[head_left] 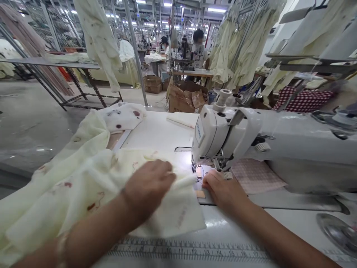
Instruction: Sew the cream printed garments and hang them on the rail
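Note:
My left hand [149,184] lies on a pale cream printed fabric [83,182], its fingers pinching a folded edge that points toward the needle. My right hand [223,190] rests curled on the bed of the white sewing machine [251,137], just right of the presser foot [198,169], fingertips against the fabric's edge. The cloth spreads left across the table and hangs off its side.
A ruler strip [192,251] runs along the table's front edge. A pink checked cloth [255,175] lies under the machine arm. Cardboard boxes [185,97], hanging cream garments [242,44], metal tables and seated people at work fill the hall behind.

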Available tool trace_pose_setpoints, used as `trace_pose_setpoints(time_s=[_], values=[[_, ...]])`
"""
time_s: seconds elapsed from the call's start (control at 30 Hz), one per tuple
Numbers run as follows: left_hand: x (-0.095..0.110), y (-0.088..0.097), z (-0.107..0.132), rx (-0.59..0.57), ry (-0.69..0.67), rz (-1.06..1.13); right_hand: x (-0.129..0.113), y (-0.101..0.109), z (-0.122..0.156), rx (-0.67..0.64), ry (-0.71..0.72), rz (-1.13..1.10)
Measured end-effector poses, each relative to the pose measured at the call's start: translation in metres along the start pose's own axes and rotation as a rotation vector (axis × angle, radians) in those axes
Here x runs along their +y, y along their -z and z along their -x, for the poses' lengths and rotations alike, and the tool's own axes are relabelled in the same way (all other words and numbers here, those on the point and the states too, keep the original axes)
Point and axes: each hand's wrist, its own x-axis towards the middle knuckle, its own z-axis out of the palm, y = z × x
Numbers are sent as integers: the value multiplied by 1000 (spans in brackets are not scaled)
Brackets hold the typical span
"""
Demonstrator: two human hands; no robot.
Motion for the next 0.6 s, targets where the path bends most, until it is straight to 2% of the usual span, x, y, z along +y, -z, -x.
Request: trace_pose_setpoints(time_s=[0.1,0.2,0.33,0.43,0.5,0.53,0.6], values=[[20,-23,-29,-41,-174,146,0,0,1,16,-4,11],[19,-39,-31,-92,-213,214,2,-3,2,45,16,22],[14,-42,-23,-81,-230,234,5,-8,4,122,60,7],[10,-38,-29,-100,-224,226,5,-7,6,182,128,-11],[-2,-31,-35,-119,-173,218,2,-5,7,234,236,-37],[-13,-27,-36,-122,-106,213,0,-3,7,258,308,-55],[-41,-15,-34,-125,140,206,-6,-2,4,278,454,-74]])
